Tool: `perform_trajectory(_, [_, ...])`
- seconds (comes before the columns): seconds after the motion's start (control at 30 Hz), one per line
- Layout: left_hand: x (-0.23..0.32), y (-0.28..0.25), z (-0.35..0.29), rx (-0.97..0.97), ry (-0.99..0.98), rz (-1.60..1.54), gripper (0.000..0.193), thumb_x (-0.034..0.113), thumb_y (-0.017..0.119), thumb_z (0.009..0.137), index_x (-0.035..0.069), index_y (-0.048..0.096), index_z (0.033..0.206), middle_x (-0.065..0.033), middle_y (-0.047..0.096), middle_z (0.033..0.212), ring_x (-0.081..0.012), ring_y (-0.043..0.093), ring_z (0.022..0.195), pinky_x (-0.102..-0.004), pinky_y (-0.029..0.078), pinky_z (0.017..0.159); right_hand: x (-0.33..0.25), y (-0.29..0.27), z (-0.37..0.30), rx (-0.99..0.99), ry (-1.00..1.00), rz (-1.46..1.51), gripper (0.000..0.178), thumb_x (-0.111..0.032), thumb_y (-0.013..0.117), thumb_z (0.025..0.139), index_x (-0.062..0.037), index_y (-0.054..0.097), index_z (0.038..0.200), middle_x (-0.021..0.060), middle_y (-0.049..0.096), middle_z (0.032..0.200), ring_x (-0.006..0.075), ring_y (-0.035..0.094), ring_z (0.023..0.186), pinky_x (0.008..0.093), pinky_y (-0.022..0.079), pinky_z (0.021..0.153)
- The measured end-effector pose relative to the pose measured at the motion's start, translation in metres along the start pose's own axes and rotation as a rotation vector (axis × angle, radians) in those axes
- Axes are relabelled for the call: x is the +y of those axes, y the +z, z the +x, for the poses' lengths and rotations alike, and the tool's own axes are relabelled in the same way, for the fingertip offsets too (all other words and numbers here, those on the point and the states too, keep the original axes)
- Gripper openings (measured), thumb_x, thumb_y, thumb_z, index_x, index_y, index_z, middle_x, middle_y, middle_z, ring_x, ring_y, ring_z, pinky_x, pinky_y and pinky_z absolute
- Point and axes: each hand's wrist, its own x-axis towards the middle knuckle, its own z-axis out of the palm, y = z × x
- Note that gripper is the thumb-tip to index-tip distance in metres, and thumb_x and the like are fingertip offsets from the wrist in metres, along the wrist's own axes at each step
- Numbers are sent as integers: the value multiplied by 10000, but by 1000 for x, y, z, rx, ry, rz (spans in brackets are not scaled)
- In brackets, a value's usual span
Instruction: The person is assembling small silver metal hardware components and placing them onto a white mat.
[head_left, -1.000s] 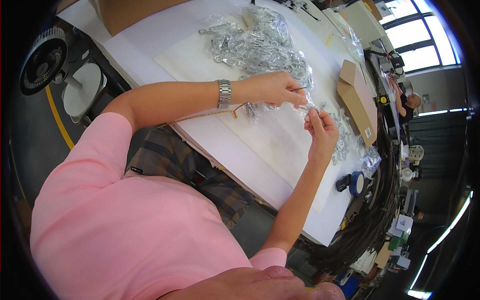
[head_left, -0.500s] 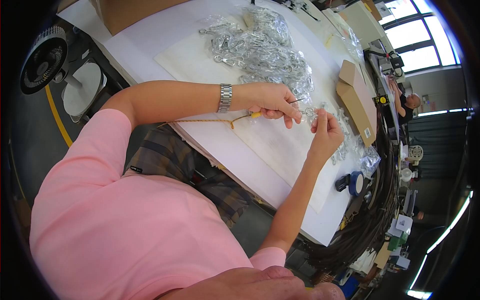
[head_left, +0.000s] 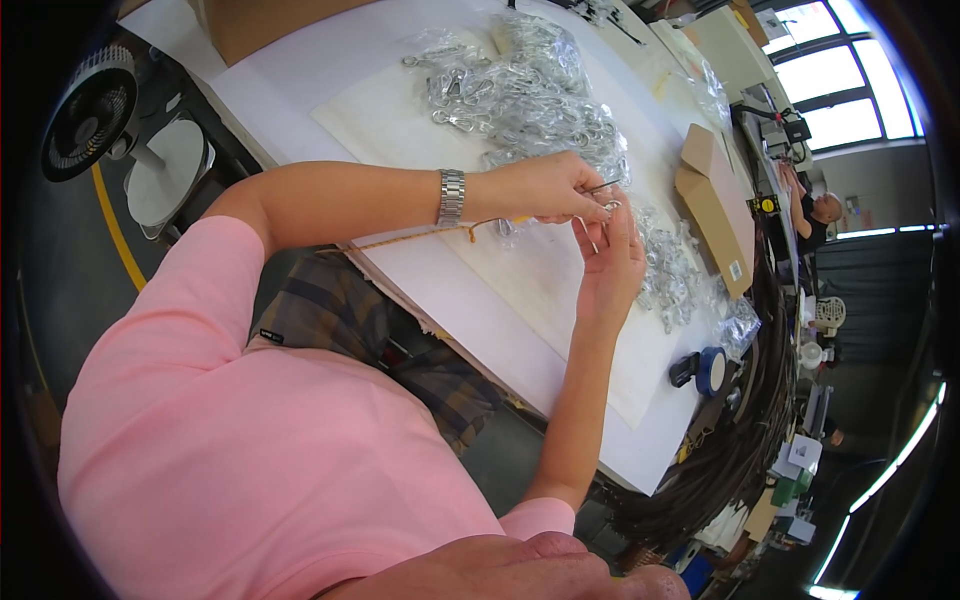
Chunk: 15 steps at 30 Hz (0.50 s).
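Observation:
My left hand (head_left: 555, 188), with a metal watch on its wrist, is closed round a thin dark rod (head_left: 606, 186) that sticks out past the fingers. A bit of yellow shows under that palm, and an orange cord (head_left: 400, 239) runs from there toward the table's near edge. Fingertips of my right hand (head_left: 612, 265) pinch a small shiny metal ring piece (head_left: 612, 205), meeting the left fingers at it. How the rod and ring touch is hidden. Just beyond lies a big heap of bagged metal snap hooks (head_left: 530, 95).
Loose small metal pieces (head_left: 668, 270) lie right of my right hand. Farther right are an open cardboard box (head_left: 715, 215), a blue tape roll (head_left: 711, 370) and a bundle of dark cords (head_left: 700, 470). A fan (head_left: 90, 125) stands at left. Another person sits far right.
My right hand has moved left and up, so its fingers now meet my left hand at the ring piece. The left hand has risen slightly, and the yellow piece is now mostly covered.

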Motion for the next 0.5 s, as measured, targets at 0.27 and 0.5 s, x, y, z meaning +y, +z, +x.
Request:
perform_trajectory(0.27, [1, 3, 0, 36, 17, 222, 196, 227, 704, 947, 36, 731, 981, -11, 728, 812, -19, 416, 537, -222, 301, 461, 1, -23, 9, 40, 101, 205, 312, -257, 528, 1077, 0, 640, 1212, 133, 706, 1232, 235, 680, 1157, 375, 528, 1022])
perform_trajectory(0.5, [7, -3, 3, 180, 17, 148, 185, 221, 731, 933, 42, 753, 969, 18, 681, 749, -11, 391, 534, -217, 290, 454, -3, -21, 7, 170, 107, 288, 339, -263, 540, 1074, 24, 610, 1242, 171, 693, 1257, 241, 669, 1171, 371, 522, 1014])
